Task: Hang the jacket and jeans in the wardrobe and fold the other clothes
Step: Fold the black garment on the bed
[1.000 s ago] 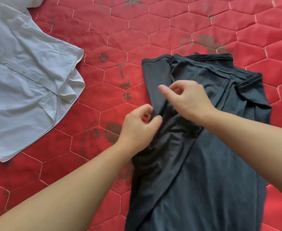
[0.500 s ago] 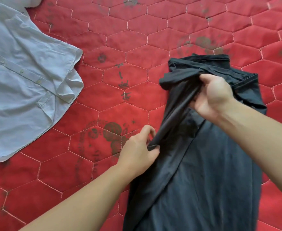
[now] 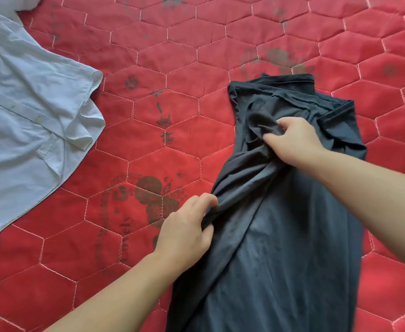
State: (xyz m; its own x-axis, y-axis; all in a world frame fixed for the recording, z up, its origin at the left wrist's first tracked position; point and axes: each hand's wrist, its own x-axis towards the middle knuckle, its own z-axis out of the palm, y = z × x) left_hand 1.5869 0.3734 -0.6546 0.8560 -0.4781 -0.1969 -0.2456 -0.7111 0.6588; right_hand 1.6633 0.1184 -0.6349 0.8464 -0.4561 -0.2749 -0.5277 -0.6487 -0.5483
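Dark grey T-shirt (image 3: 292, 248) lying lengthwise on a red quilted bedcover (image 3: 196, 56), its left side folded inward over the body. Left hand (image 3: 187, 232) pinches the folded edge at mid-length; right hand (image 3: 292, 137) grips a bunch of fabric nearer the collar end. Light blue button-up shirt (image 3: 24, 130) lies spread on the bedcover, well apart to the left. Faded dark floral prints and lettering mark the bedcover; the lettering is too worn to read.

A red quilted bedcover (image 3: 196, 121) with hexagon stitching and dark prints.
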